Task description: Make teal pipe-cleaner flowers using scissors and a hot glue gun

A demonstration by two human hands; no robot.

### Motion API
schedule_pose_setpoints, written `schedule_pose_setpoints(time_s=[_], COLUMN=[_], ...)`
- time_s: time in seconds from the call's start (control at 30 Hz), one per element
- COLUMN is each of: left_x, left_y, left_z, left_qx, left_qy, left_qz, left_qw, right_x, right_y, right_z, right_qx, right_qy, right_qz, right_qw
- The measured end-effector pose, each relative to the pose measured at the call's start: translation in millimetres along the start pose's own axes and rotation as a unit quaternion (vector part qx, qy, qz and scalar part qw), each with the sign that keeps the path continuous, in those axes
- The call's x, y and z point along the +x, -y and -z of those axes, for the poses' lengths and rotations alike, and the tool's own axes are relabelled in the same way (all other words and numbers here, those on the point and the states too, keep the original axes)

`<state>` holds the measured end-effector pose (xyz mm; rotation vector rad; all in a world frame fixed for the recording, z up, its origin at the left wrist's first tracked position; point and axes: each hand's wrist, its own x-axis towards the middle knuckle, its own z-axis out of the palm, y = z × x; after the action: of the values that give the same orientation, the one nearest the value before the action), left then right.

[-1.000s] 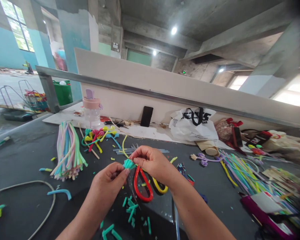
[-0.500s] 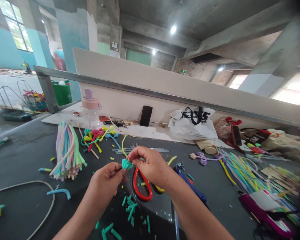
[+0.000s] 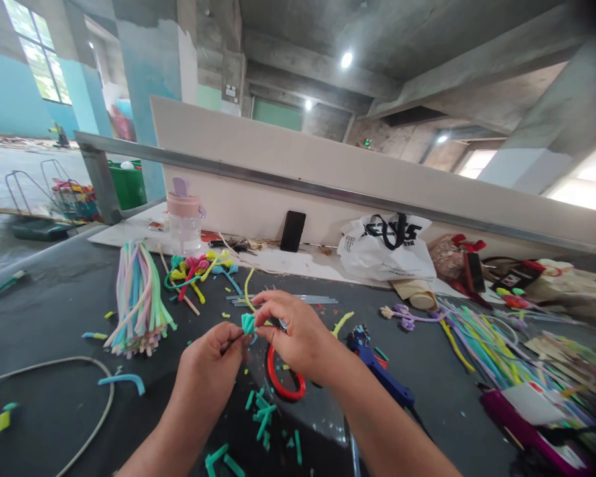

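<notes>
Between my two hands sits a small teal pipe-cleaner bundle (image 3: 248,323), folded into a bud shape. My left hand (image 3: 209,364) pinches its lower left side between thumb and fingers. From the right, my right hand (image 3: 300,338) touches the bundle with thumb and fingertips, its other fingers curled above. Under the right hand lie scissors with red handles (image 3: 284,396), their upper part hidden by the hand. Short teal cut pieces (image 3: 264,416) are scattered on the dark tabletop below. A yellow-green stem (image 3: 248,288) rises just behind the bundle.
A bundle of pastel pipe cleaners (image 3: 139,301) stands at left, near a water bottle (image 3: 184,225). Clear glue sticks (image 3: 298,300) lie behind my hands. To the right are a blue glue gun (image 3: 385,376), loose pipe cleaners (image 3: 481,338) and a white bag (image 3: 385,252).
The right hand's fingers have loosened and spread slightly at the teal bundle, exposing more of it. The view has shifted a little, so the table things appear slightly further right.
</notes>
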<state>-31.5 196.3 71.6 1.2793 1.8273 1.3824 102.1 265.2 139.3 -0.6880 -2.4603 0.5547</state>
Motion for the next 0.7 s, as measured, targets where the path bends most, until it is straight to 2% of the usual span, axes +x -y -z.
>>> schedule_pose_setpoints(time_s=[0.2,0.47,0.6,0.7], left_x=[-2.0,-4.5,-1.8,1.0], left_y=[0.5,2.6,5.6,4.8], left_z=[0.3,-0.4,-0.7,-1.0], left_qx=[0.025,0.061,0.020,-0.048], left_qy=[-0.015,-0.032,-0.016,0.008], left_qz=[-0.024,-0.054,-0.046,-0.009], left_qw=[0.999,0.996,0.999,0.999], right_x=[2.2,2.3,2.7,3.2], right_y=[3.8,3.0,1.5,-1.1], right_z=[-3.9,-6.1,-3.7,3.1], right_qx=[0.020,0.071,0.105,0.134], right_qy=[-0.029,-0.028,-0.027,-0.059], right_qz=[-0.037,-0.094,-0.094,-0.074], right_qw=[0.999,0.993,0.990,0.986])
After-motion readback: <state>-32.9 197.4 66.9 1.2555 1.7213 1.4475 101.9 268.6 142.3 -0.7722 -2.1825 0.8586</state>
